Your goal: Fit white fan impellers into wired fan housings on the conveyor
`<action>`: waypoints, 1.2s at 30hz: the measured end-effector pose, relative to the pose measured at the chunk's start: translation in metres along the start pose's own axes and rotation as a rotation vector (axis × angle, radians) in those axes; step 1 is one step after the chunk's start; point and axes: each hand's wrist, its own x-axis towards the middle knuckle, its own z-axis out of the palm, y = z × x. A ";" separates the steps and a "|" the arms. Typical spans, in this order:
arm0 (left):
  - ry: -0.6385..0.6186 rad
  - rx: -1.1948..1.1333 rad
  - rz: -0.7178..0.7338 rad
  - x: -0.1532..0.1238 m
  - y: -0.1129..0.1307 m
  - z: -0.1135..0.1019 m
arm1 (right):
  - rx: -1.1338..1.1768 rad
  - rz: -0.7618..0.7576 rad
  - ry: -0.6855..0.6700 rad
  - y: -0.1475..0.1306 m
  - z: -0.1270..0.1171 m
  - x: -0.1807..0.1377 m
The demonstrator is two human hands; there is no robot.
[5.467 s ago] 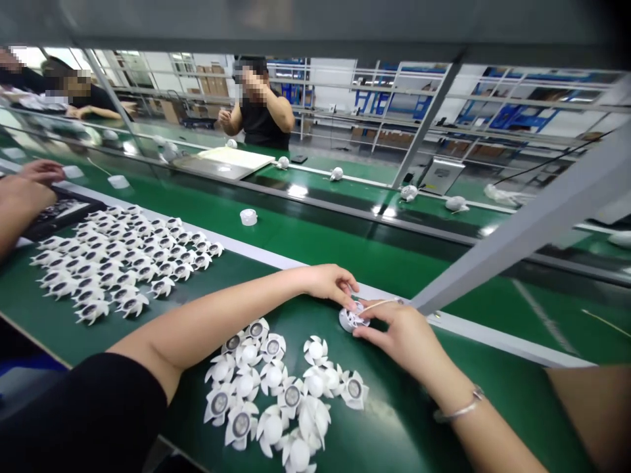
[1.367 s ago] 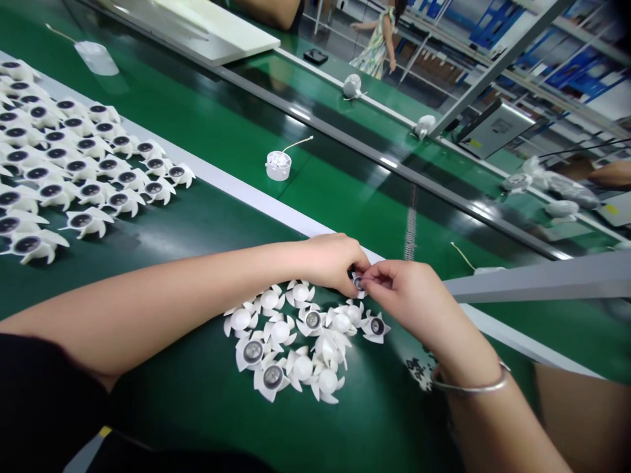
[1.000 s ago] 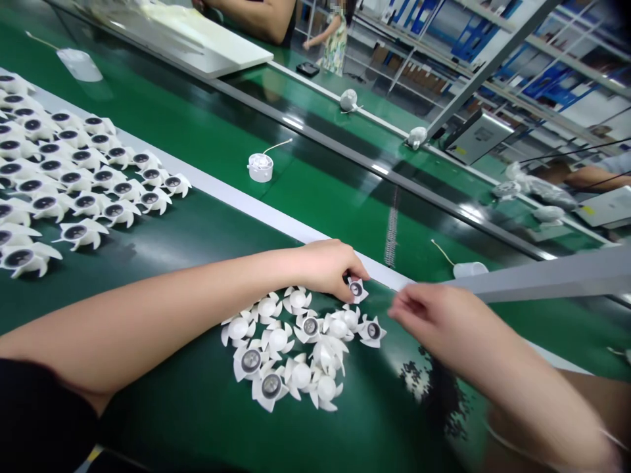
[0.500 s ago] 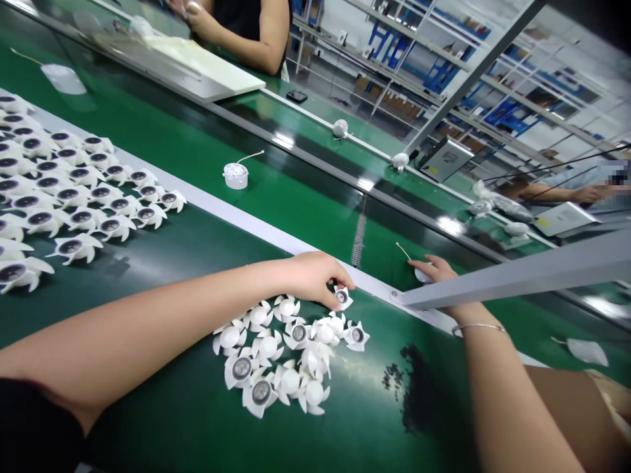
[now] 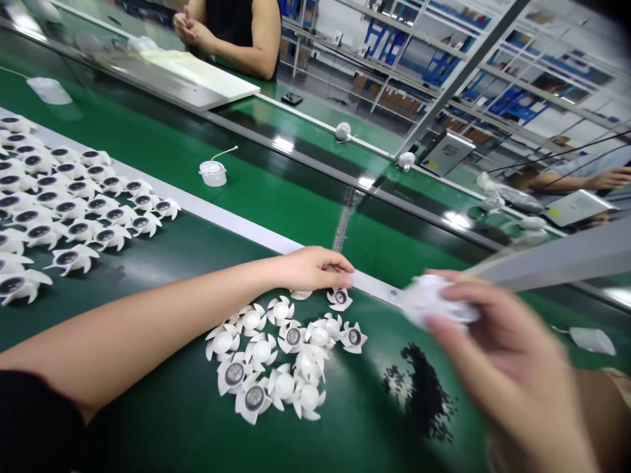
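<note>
My left hand (image 5: pixel 315 268) reaches across to the metal rail, fingers curled and thumb bent in. Right under the thumb is a small white fan impeller (image 5: pixel 340 299) with a grey hub; its far edge is hidden by the fingers. Below that hand lies a loose pile of similar white impellers (image 5: pixel 263 349), some hub side up, others turned over. At the right, my right hand (image 5: pixel 497 341), blurred by motion, grips a round white fan motor housing (image 5: pixel 426 302) between thumb and fingers, held up over the rail.
Rows of impellers (image 5: pixel 73 197) cover the left of the green table. A heap of tiny black parts (image 5: pixel 426 394) lies at lower right. Beyond the rail (image 5: pixel 236 225), a white housing with a wire (image 5: pixel 213 173) sits on the belt. A grey post (image 5: pixel 557 256) slants at right; a co-worker (image 5: pixel 241 36) sits opposite.
My right hand has come back from the belt beyond the rail, bringing the housing nearer. The left thumb has shifted up on the impeller. The housing on the belt moved left.
</note>
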 end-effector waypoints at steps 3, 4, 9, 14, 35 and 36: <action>0.047 -0.134 0.037 0.003 -0.002 -0.002 | 0.110 -0.091 -0.024 -0.015 0.031 0.013; 0.055 -0.169 0.041 0.004 -0.003 -0.003 | 0.090 -0.129 -0.029 -0.014 0.041 0.016; 0.011 -0.280 0.029 0.005 -0.007 -0.003 | -0.002 -0.306 -0.144 -0.001 0.067 0.016; 0.026 -0.192 -0.001 0.007 -0.004 0.000 | 0.010 -0.204 -0.179 0.007 0.072 0.015; -0.025 0.640 -0.132 -0.033 0.029 -0.034 | -0.334 0.102 -0.087 0.025 0.046 0.020; -0.077 0.662 -0.141 -0.034 0.030 -0.037 | -0.372 0.149 -0.081 0.028 0.036 0.018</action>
